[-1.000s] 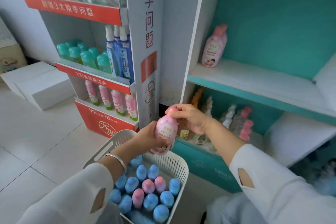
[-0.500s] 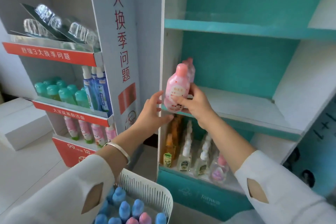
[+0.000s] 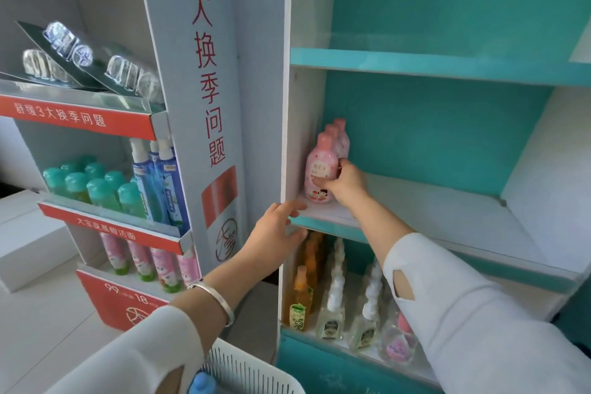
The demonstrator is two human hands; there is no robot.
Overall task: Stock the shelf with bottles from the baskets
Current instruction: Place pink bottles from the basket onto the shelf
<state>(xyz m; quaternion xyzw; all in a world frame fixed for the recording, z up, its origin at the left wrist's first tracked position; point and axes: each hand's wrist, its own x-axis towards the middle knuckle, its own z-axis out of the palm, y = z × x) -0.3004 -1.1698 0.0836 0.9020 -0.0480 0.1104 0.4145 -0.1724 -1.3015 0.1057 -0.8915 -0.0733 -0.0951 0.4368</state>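
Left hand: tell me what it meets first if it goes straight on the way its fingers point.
Probably the white shelf's front edge: the empty left hand points up-right, fingertips already at it, though depth is unclear.

The white basket (image 3: 256, 373) is cut off by the bottom edge, so only part of its slatted rim and one blue bottle cap (image 3: 202, 382) show. Behind the front pink bottle (image 3: 320, 169) stand more pink bottles (image 3: 341, 137), mostly hidden, their number unclear. The right hand (image 3: 347, 181) covers the front bottle's lower right side. The label print is too small to read.
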